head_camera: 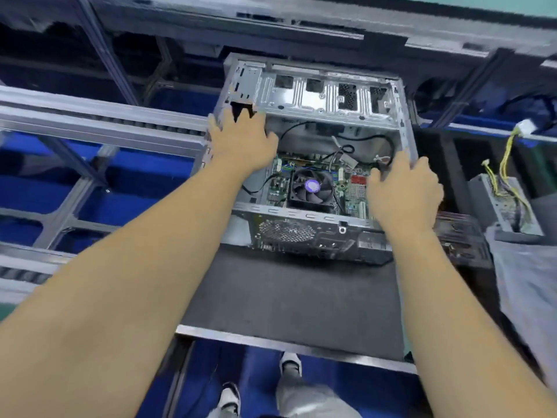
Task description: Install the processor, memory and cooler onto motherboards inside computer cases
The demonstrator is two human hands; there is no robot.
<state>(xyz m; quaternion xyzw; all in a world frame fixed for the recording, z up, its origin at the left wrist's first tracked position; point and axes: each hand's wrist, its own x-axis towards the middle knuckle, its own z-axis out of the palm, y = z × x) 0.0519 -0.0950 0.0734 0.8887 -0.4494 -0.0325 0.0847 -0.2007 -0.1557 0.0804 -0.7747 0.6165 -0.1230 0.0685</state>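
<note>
While one cooler (pixel 312 188) sits inside, left hand (pixel 241 143) and right hand (pixel 404 191) grip one case (pixel 301 233) (open-sided).

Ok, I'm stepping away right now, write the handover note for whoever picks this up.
Left hand: gripping the left wall of the open computer case, fingers curled over its edge.
Right hand: gripping the case's right wall.
Case sits on the dark mat, open side up. The motherboard is inside, with the cooler fan already seated on it; loose black cables lie above it.
Done: cooler on. The processor would be hidden beneath it.
Left: memory can't be confirmed from this view, so check the slots. A power supply with yellow wires sits right of the case.
</note>
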